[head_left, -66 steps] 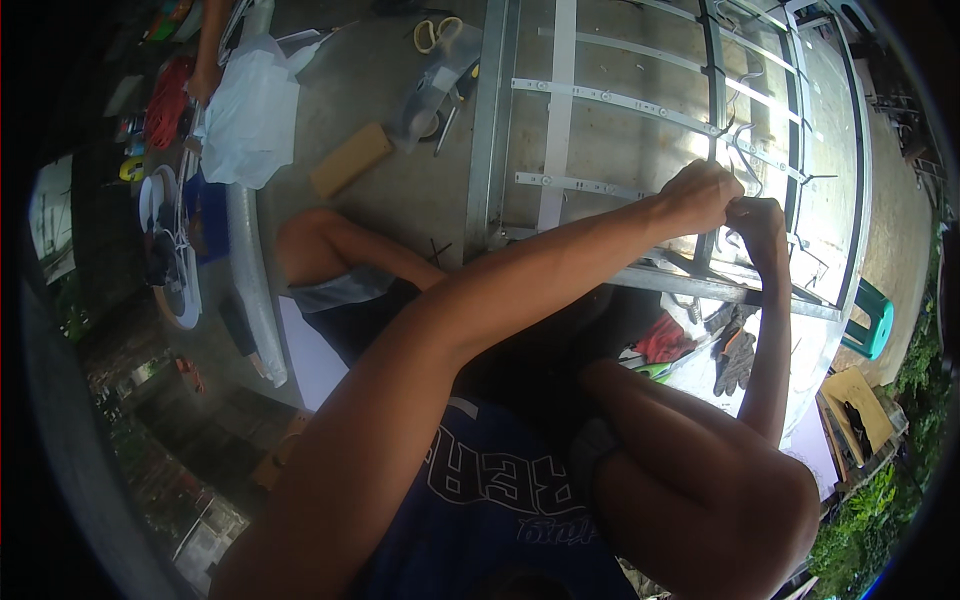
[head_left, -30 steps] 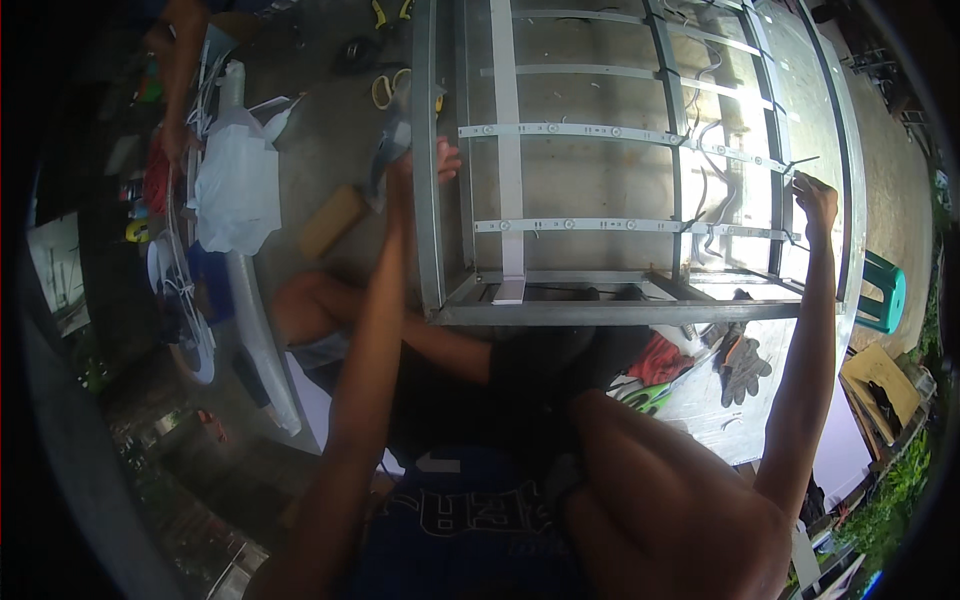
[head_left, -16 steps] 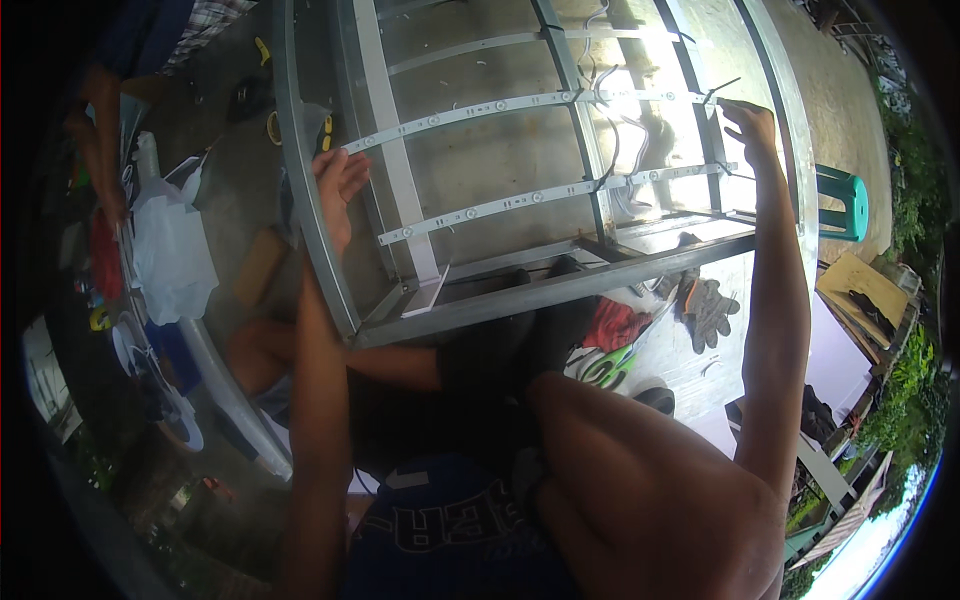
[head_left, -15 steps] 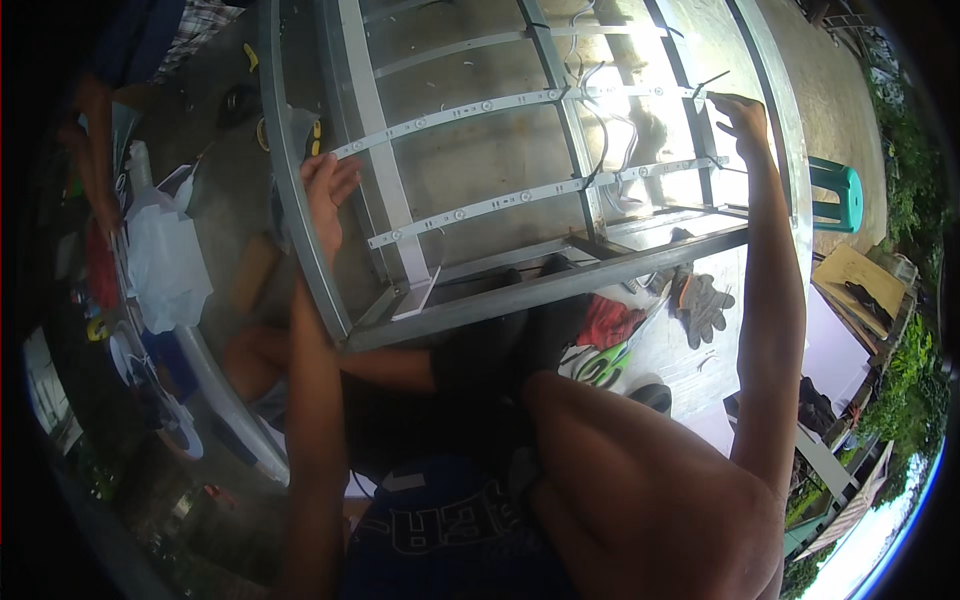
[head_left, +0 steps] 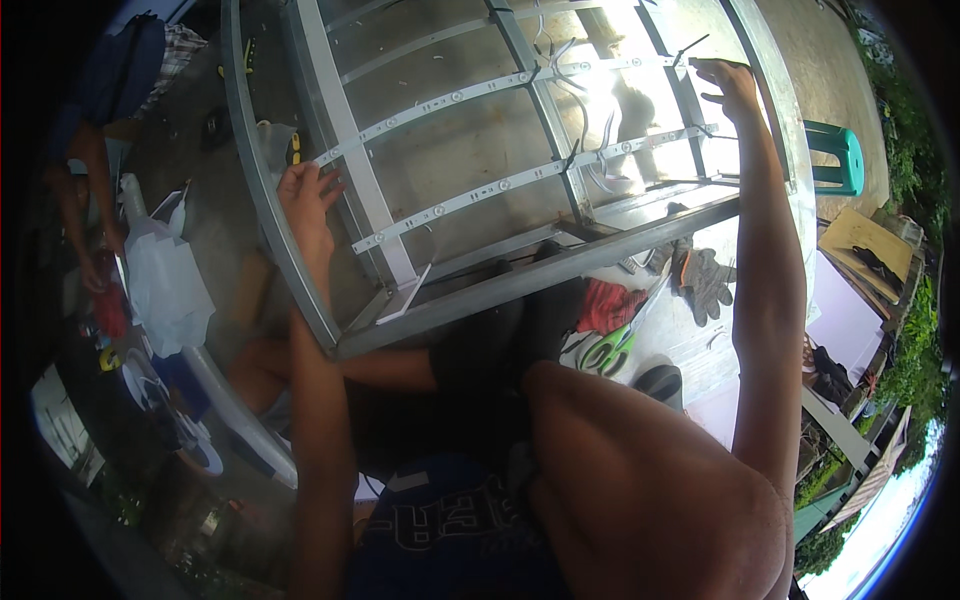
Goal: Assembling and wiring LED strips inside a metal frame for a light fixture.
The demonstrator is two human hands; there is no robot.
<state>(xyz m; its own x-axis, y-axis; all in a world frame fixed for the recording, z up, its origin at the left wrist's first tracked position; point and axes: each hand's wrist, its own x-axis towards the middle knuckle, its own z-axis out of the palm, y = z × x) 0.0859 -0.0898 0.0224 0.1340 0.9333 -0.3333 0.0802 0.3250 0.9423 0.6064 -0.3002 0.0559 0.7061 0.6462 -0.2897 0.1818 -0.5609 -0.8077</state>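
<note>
A metal frame [head_left: 545, 280] of square tubes stands before me, tilted in the view. Two white LED strips cross its bars: an upper LED strip [head_left: 440, 102] and a lower LED strip [head_left: 480, 195]. My left hand [head_left: 310, 205] has its fingers bent around the left end of the upper strip, beside the frame's left tube. My right hand [head_left: 735, 88] reaches the same strip's right end, its fingertips at the end and some other fingers spread. Dark cable ties [head_left: 692, 46] and thin wires [head_left: 608, 135] sit along the bars.
Below the frame lie grey gloves [head_left: 705, 285], green-handled scissors [head_left: 608, 350] and a red cloth [head_left: 605, 305]. A green stool [head_left: 835, 160] stands at right. At left are a white plastic bag [head_left: 165, 285] and another person's arm [head_left: 95, 170]. A yellow-black tool [head_left: 295, 148] lies beyond the frame.
The frame and strips appear shifted slightly left and up in the view, much as the surroundings move. Both hands stay at the upper strip's ends.
</note>
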